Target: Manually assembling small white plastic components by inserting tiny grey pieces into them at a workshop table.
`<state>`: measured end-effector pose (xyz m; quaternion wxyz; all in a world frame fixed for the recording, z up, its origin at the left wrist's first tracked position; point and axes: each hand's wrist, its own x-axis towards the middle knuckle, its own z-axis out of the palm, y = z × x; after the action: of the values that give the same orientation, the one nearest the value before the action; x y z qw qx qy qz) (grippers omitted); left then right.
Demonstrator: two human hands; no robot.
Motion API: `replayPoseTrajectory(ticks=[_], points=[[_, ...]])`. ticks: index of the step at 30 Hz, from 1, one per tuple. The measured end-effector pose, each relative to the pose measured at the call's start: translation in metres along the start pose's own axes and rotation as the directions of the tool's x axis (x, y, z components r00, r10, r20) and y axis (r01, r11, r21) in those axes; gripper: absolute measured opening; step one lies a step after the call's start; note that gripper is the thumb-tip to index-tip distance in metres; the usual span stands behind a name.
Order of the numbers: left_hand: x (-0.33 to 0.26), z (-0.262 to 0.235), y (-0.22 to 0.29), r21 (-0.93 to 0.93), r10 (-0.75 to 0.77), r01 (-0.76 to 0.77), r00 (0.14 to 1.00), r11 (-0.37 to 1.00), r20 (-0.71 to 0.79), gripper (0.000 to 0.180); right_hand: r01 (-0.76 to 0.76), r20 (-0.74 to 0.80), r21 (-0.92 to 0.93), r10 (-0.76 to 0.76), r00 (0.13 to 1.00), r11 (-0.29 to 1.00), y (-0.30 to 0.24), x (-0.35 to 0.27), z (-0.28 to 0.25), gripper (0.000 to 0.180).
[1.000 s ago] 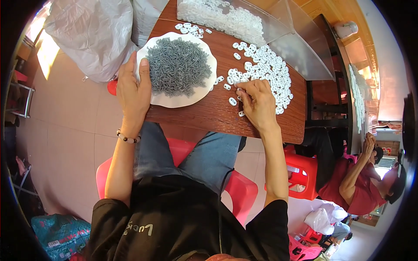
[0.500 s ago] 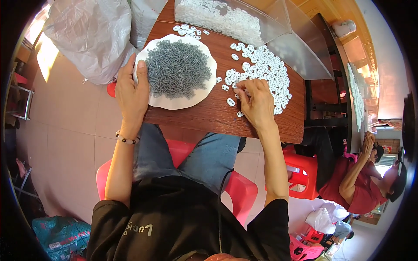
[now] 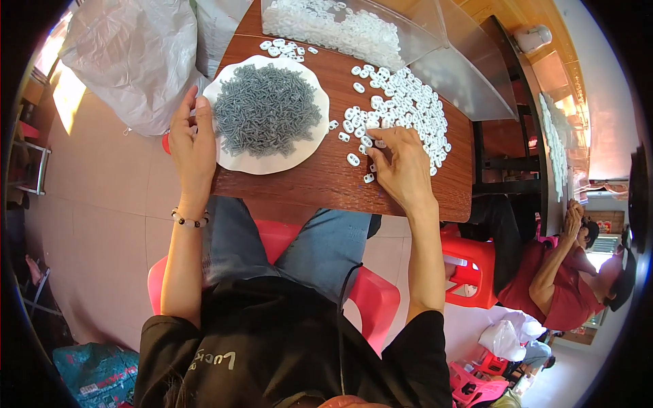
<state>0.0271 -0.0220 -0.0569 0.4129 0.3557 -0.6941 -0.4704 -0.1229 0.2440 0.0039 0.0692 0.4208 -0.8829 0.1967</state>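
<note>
A white wavy-edged plate on the brown table holds a heap of small grey rod-like pieces. My left hand is upright at the plate's left side, thumb by the rim and fingers apart, with nothing visible in it. Over the near left edge of a spread of small white oval pieces with two holes, my right hand is bent. Its thumb and forefinger are apart, with loose white pieces lying just beneath them. The palm side of its other fingers is hidden.
Behind the spread stands a clear bin full of white pieces, with a clear panel angled to its right. A small white group lies beyond the plate. Left is a large white bag; right, a red stool and a seated person.
My right thumb and forefinger have spread from a near pinch over the white pieces. My left hand is slightly farther from the plate's rim. The whole view has shifted a little.
</note>
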Motion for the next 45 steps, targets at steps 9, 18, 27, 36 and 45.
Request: replayPoseTrajectory(ticks=[9, 18, 27, 36, 45], points=[[0.000, -0.001, -0.001, -0.018, 0.006, -0.006, 1.000, 1.000, -0.002, 0.048, -0.015, 0.062, 0.029, 0.013, 0.998, 0.999, -0.006, -0.003, -0.001, 0.021], [0.001, 0.002, 0.000, -0.097, 0.056, -0.060, 0.997, 0.993, -0.045, 0.043, 0.044, 0.047, 0.000, -0.044, 0.998, 0.999, -0.002, 0.001, 0.006, 0.009], [-0.003, -0.004, 0.006, -0.127, 0.077, -0.087, 0.994, 0.988, -0.080, 0.035, -0.002, -0.155, 0.186, 0.031, 0.987, 0.983, -0.008, -0.013, 0.000, 0.012], [-0.004, -0.003, 0.046, -0.005, 0.269, -0.270, 0.962, 0.963, 0.050, 0.020, -0.146, -0.226, 0.478, 0.282, 0.932, 0.866, -0.013, -0.033, -0.012, 0.013], [0.009, 0.022, 0.065, 0.423, 0.307, -0.595, 0.760, 0.684, 0.573, 0.025, -0.276, -0.015, 0.615, 0.360, 0.933, 0.739, -0.013, -0.036, -0.011, 0.015]])
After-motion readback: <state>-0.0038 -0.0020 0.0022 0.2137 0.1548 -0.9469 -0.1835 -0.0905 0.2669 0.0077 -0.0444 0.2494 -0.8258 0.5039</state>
